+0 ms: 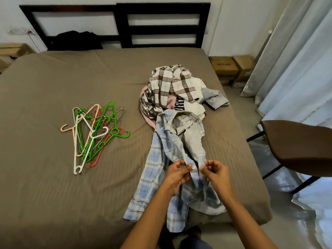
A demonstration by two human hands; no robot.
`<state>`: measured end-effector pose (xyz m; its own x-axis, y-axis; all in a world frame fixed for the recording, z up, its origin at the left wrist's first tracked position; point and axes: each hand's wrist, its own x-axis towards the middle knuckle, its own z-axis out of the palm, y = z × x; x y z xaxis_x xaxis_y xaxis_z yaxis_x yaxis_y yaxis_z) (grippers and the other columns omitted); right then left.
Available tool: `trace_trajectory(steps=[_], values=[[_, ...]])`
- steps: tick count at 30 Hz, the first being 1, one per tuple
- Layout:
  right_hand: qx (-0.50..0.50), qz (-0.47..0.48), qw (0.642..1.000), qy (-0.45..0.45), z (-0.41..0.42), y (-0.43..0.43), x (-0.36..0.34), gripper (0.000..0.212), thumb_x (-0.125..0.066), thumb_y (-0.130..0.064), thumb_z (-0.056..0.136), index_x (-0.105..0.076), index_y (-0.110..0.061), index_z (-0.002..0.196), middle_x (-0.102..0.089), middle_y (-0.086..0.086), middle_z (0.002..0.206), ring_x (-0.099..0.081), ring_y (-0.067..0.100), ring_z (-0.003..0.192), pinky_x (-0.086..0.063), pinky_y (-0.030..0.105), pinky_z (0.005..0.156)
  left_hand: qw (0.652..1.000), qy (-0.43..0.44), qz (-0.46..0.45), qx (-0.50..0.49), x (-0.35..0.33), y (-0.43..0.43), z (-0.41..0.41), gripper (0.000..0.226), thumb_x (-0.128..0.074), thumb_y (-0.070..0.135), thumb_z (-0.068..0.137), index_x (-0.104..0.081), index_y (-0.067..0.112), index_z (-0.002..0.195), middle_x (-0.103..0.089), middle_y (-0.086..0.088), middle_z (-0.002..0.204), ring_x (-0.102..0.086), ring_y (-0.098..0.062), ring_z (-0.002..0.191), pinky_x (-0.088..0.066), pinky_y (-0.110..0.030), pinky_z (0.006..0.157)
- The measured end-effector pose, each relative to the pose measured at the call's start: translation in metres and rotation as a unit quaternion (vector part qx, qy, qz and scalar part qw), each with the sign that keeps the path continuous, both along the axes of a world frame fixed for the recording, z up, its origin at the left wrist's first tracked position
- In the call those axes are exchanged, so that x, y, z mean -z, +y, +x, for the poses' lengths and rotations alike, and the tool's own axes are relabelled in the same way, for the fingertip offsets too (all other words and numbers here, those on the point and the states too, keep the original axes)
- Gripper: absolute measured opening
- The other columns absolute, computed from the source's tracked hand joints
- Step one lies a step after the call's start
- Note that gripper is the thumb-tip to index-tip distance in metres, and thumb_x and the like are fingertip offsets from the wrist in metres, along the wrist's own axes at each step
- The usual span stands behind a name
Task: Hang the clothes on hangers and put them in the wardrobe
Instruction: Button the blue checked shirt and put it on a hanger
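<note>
A light blue plaid shirt (159,162) lies stretched out on the bed, collar away from me, its hem hanging over the near edge. My left hand (177,176) pinches one front edge of the shirt near its middle. My right hand (215,172) pinches the other front edge just beside it. Behind the shirt sits a pile of clothes (172,88) topped by a brown and white checked shirt. A heap of plastic and wire hangers (93,132) in green, white, peach and red lies on the bed to the left.
The brown-sheeted bed (53,177) fills most of the view, with a dark headboard (161,26) and a black garment (77,41) at its far edge. A brown chair (298,148) stands at the right. Cardboard boxes (231,69) and curtains (296,60) are at the back right.
</note>
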<state>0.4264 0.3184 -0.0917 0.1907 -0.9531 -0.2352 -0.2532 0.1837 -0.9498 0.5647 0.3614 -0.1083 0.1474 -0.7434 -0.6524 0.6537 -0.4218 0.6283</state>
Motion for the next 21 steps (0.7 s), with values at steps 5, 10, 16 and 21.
trace_trajectory(steps=[5,10,16,21], values=[[-0.025,-0.048,0.998,0.026,0.007,0.005,-0.003,0.017,-0.072,-0.002,0.079,-0.067,-0.018,0.078,-0.068,0.0,0.068,-0.066,0.017,0.066,-0.055,0.031,0.062,0.996,-0.079,-0.022,0.026,-0.009,0.007,-0.001,0.015,-0.067,0.005,0.084,-0.061,0.009,0.097,-0.072,0.001,0.075,-0.067,-0.008,0.068,-0.054,-0.02,0.062],[0.016,-0.117,0.992,0.039,0.008,0.02,-0.009,0.01,-0.071,-0.012,0.082,-0.067,-0.021,0.084,-0.069,-0.006,0.078,-0.066,0.007,0.073,-0.053,0.019,0.064,0.978,-0.207,-0.009,0.009,-0.012,0.011,0.0,0.027,-0.07,0.009,0.083,-0.06,-0.004,0.104,-0.068,-0.016,0.082,-0.064,-0.017,0.068,-0.054,-0.026,0.063],[-0.002,-0.098,0.992,0.077,0.013,0.025,-0.005,0.01,-0.072,-0.013,0.081,-0.067,-0.018,0.088,-0.069,-0.005,0.079,-0.066,0.008,0.073,-0.056,0.024,0.065,0.974,-0.223,-0.003,0.034,-0.013,0.014,-0.005,0.028,-0.069,0.012,0.085,-0.059,-0.001,0.107,-0.065,-0.004,0.077,-0.064,-0.006,0.065,-0.051,-0.015,0.056],[-0.015,-0.075,0.994,0.077,0.01,0.025,-0.004,0.01,-0.072,-0.013,0.081,-0.068,-0.017,0.09,-0.07,-0.003,0.081,-0.067,0.012,0.077,-0.057,0.03,0.067,0.972,-0.233,-0.015,0.026,-0.016,0.016,-0.007,0.021,-0.068,0.008,0.085,-0.059,0.001,0.103,-0.067,-0.003,0.075,-0.064,-0.003,0.061,-0.052,-0.015,0.057]])
